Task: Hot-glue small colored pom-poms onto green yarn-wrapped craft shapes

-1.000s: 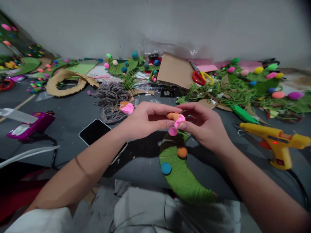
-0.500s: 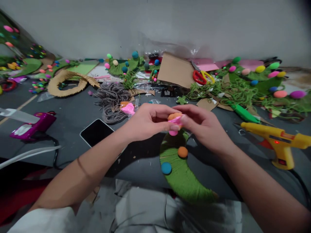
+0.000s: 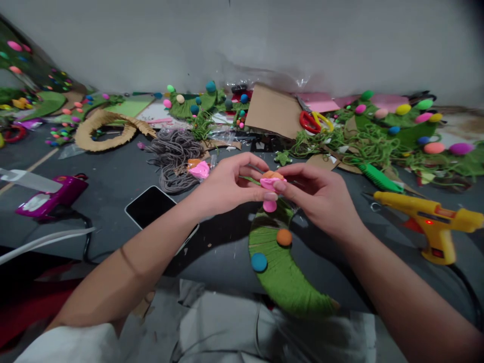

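Note:
My left hand [image 3: 232, 185] and my right hand [image 3: 319, 194] meet near the middle, their fingertips closed on a small lump of pink and orange clay [image 3: 273, 180]. A pink ball [image 3: 269, 205] shows just beneath the lump. Below the hands lies a green yarn-wrapped crescent [image 3: 285, 277], its lower tip at the table's front edge. It bears an orange ball [image 3: 284, 237] and a blue disc [image 3: 259, 262]. Part of the crescent's upper end is hidden by my hands.
Yellow glue gun [image 3: 431, 217] at right, green brush [image 3: 381, 176] behind it. A phone [image 3: 151, 206], grey yarn [image 3: 176, 151] and a purple power strip [image 3: 56, 196] are at left. Red-and-yellow scissors [image 3: 310, 121], cardboard [image 3: 274, 111] and green yarn scraps [image 3: 370, 146] lie further back.
The clay lump has been turned or pressed between my fingertips, showing a pink band under orange. My left fingers have lifted slightly; the crescent has not moved.

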`<state>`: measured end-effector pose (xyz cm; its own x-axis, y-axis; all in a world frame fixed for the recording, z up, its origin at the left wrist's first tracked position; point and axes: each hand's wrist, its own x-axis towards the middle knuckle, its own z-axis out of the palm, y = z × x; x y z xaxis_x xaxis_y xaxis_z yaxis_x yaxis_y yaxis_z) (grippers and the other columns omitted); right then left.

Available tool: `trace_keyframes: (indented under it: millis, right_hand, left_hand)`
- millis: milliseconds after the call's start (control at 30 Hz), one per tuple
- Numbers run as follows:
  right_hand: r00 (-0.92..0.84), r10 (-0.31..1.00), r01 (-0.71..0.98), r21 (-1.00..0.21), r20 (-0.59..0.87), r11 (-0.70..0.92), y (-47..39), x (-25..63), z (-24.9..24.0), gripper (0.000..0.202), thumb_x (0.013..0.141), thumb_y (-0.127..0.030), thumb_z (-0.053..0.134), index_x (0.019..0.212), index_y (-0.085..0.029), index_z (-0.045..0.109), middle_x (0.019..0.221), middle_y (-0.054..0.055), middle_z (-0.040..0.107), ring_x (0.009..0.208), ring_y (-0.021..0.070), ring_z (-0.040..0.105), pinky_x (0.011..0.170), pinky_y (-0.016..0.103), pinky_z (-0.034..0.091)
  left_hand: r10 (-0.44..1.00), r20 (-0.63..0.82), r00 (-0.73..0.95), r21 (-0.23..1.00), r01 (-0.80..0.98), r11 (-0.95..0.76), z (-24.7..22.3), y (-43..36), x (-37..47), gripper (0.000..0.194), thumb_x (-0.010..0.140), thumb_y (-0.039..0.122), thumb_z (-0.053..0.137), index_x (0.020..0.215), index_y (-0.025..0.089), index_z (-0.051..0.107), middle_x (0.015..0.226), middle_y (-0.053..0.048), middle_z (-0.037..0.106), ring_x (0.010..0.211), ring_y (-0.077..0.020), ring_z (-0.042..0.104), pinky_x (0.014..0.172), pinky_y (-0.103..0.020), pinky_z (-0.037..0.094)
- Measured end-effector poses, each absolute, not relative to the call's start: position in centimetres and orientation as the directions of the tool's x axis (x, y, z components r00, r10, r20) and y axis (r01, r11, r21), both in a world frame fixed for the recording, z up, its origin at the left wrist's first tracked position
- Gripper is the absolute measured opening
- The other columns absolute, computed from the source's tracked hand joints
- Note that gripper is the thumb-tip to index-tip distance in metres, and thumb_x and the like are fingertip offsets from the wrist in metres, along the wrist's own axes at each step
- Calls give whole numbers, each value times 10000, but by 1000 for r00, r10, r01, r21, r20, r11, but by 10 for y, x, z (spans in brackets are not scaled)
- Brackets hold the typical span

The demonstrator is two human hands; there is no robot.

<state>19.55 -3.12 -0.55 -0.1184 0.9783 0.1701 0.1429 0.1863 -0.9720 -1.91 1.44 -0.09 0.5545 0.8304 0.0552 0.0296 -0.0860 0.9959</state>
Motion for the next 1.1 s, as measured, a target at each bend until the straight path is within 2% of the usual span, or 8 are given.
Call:
trace_keyframes:
  millis: [200,300,433,600,733,933,1000,1100]
  right_hand:
    - [-119,968,176,-954,222,241,-32,194,-6,300,869,-397,836,1126,-247,795,1045,49,831,912,221,780,832,380,648]
    - [-102,960,268,-922,262,280,-31,195,-6,174,901,-399,797,996,-255,821,1004,44,834,876,233,777,810,397,645]
    - [76,935,323,-895,348,307,-24,205,-6,99,892,-361,811,933,-272,821,911,31,819,810,233,761,788,413,637]
    - [257,853,307,-876,453,373,-19,216,-6,94,897,-343,814,978,-294,819,949,38,789,862,225,736,836,417,621]
    - [83,879,277,-858,470,433,-23,208,-9,187,902,-352,811,1086,-317,802,1175,51,730,1069,241,702,917,429,605]
    - [-184,897,268,-857,403,440,-23,204,-23,510,906,-394,799,1402,-353,685,1405,68,657,1258,270,653,994,436,590]
    - [-207,890,294,-842,406,452,-23,206,-22,487,911,-379,796,1386,-325,700,1314,69,715,1146,252,701,960,420,596]
    - [-235,865,401,-767,443,501,-25,206,-16,247,910,-339,798,1151,-286,799,1034,42,786,906,213,722,848,378,594]
  left_hand:
    - [849,60,524,992,60,-107,0,13,-16,338,785,349,914,1037,147,815,988,-89,828,888,-190,777,827,-286,621]
    - [854,37,519,994,70,-85,1,14,-17,322,772,350,921,1011,149,840,947,-85,831,838,-194,780,786,-286,636]
    - [877,29,480,994,77,-76,3,18,-22,246,792,330,904,965,163,850,851,-64,822,754,-181,776,729,-280,645]
    - [814,16,581,999,15,-30,2,20,-23,327,850,274,862,1164,189,820,1099,-74,830,1005,-207,798,952,-315,637]
    - [792,3,610,997,-68,49,0,16,-17,457,801,252,906,1241,202,790,1294,-90,780,1173,-241,757,1062,-350,594]
    - [793,12,609,996,-79,46,-4,12,-14,399,801,276,909,1180,193,814,1196,-89,814,1105,-237,774,984,-325,616]
    - [804,-20,594,998,-29,46,-5,13,-15,377,785,283,921,1133,174,825,1139,-89,827,1036,-216,787,944,-293,618]
    - [811,-46,583,998,0,57,-7,14,-16,350,782,318,924,1084,164,835,1053,-87,839,927,-182,795,860,-252,625]
